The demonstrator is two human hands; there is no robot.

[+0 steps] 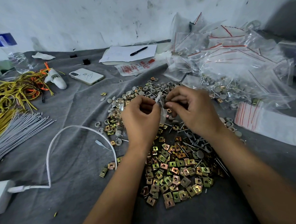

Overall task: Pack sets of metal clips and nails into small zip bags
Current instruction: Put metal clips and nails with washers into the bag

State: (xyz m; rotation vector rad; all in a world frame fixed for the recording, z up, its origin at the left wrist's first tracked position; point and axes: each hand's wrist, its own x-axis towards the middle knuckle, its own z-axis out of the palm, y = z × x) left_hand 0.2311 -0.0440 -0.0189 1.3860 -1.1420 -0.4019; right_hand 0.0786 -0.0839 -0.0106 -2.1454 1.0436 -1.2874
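Both hands meet above the middle of the grey cloth. My left hand (140,115) and my right hand (192,108) pinch the top edge of a small clear zip bag (160,103) between them. The bag hangs down between the hands and most of it is hidden. Below my wrists lies a big heap of square brass-coloured metal clips (172,171). Nails and screws (193,142) are scattered along its right side. Grey round caps and washers (153,90) are piled just beyond my fingers.
Filled and empty zip bags (234,62) with red seal lines pile up at the right. A stack of flat empty bags (249,116) lies near my right forearm. At the left are grey cable ties (22,129), yellow and orange wires (17,91), a white cable (61,136), a phone (86,76) and a water bottle (11,49).
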